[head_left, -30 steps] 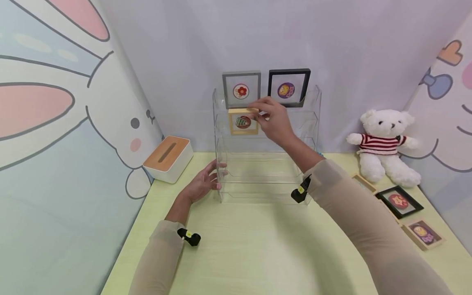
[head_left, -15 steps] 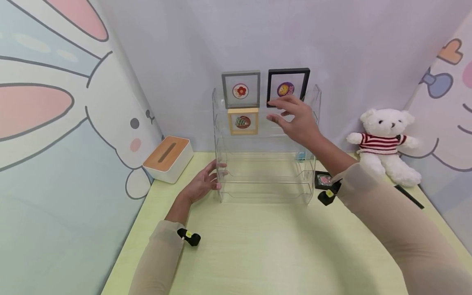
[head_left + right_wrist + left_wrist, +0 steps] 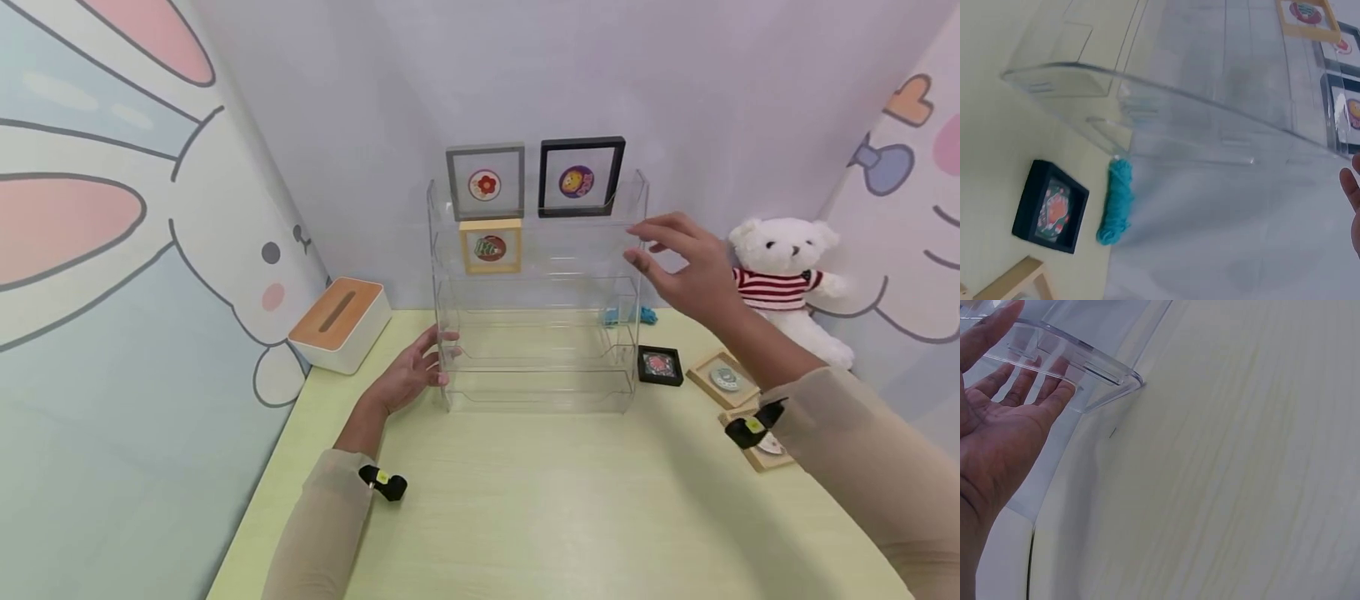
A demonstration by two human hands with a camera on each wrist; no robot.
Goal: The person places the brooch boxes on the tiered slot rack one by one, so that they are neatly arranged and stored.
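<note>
A clear acrylic tiered rack (image 3: 536, 381) stands on the table against the back wall. Its top tier bears a grey frame (image 3: 486, 152) with a red flower badge and a black frame (image 3: 545, 179) with a yellow and purple badge. One tier below, on the left, sits a light wood frame (image 3: 491, 268) with a green and brown badge. My left hand (image 3: 411, 371) rests against the rack's left side panel, fingers extended; the left wrist view shows its fingers behind the clear plastic. To the right of the rack my right hand (image 3: 693, 265) is raised, thumb and fingers apart, holding nothing.
Right of the rack lie a small black frame (image 3: 660, 381), several wood frames (image 3: 705, 369) and a blue yarn bundle (image 3: 1116, 203). A white teddy bear (image 3: 780, 246) in a striped top sits at the back right. A tissue box (image 3: 352, 346) with wooden lid stands left.
My right hand has let go of the light wood frame on the second tier and moved right, past the rack's side. My left hand stays at the left panel.
</note>
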